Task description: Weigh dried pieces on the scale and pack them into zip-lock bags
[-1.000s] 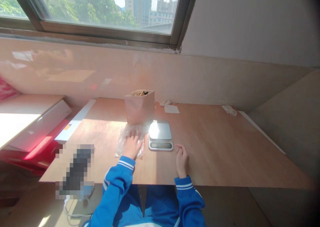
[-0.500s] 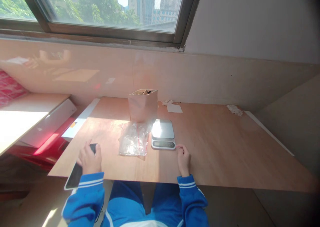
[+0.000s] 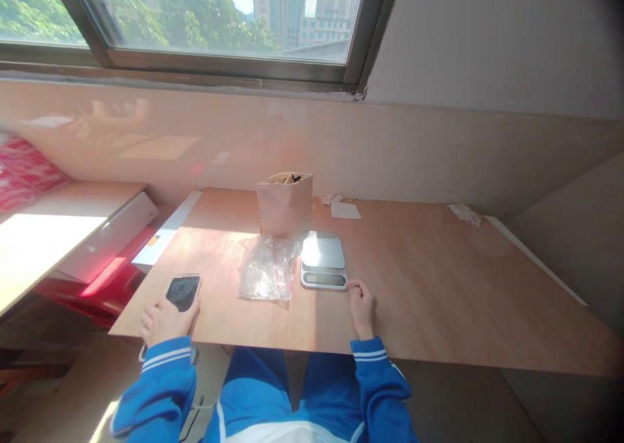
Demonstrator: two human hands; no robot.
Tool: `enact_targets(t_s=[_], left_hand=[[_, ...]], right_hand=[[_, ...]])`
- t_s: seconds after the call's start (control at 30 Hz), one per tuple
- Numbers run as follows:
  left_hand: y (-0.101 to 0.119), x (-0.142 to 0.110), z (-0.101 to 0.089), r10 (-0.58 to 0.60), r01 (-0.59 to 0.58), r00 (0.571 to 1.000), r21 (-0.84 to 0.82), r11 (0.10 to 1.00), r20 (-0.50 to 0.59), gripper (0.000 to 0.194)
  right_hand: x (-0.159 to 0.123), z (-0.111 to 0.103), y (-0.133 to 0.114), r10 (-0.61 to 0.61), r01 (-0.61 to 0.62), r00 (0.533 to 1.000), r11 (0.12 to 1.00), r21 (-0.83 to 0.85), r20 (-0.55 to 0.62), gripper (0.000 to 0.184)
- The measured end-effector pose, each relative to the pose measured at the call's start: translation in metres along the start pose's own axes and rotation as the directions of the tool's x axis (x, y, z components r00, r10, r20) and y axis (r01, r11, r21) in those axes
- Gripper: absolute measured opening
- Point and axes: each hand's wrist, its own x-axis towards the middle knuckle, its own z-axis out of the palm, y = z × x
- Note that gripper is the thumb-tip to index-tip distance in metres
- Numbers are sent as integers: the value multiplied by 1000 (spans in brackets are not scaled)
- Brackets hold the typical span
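My left hand (image 3: pixel 166 321) grips the near end of a dark phone (image 3: pixel 183 292) that lies on the near left part of the wooden table (image 3: pixel 439 287). My right hand (image 3: pixel 361 308) rests on the table with its fingers curled, its fingertips close to the front right corner of a small digital scale (image 3: pixel 322 260). A pile of clear plastic bags (image 3: pixel 269 275) with a red strip lies between the phone and the scale. Behind them stands an open brown paper pouch (image 3: pixel 285 203) with something dark inside.
Scraps of white paper (image 3: pixel 345 210) and a crumpled tissue (image 3: pixel 465 213) lie near the table's far edge by the wall. A lower white board (image 3: pixel 58 235) and red items (image 3: pixel 29 173) sit to the left. A window runs above.
My left hand left the plastic bags, went to the left edge, took the phone and set it flat on the table. My right hand crept closer to the scale.
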Motion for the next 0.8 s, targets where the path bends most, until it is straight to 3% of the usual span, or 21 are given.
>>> enact_targets(t_s=[0.13,0.4,0.53,0.6,0.67,0.8], left_hand=[[-6,9,-1,19,-33,994,128,991,105,76],[-7,13,-21,4,-22,962,64,998,272,77],[-6,8,-22,40,-76,970,144,987,240,73],[-10,9,-17,66,-106,971,169,980,228,73],[-16,12,-9,86,-127,970,171,977,229,75],[-27,17,3,100,-130,970,127,983,220,78]], right_hand=[[0,0,-1,2,-2,1000,1000,-11,15,29],[-2,1,3,-14,14,1000,1000,27,3,28],[2,5,-36,-161,166,986,980,109,-52,26],[14,6,-77,-337,343,939,928,144,-64,24],[32,8,-129,-504,510,860,841,182,-83,26],[79,24,-234,-789,776,614,604,185,-2,35]])
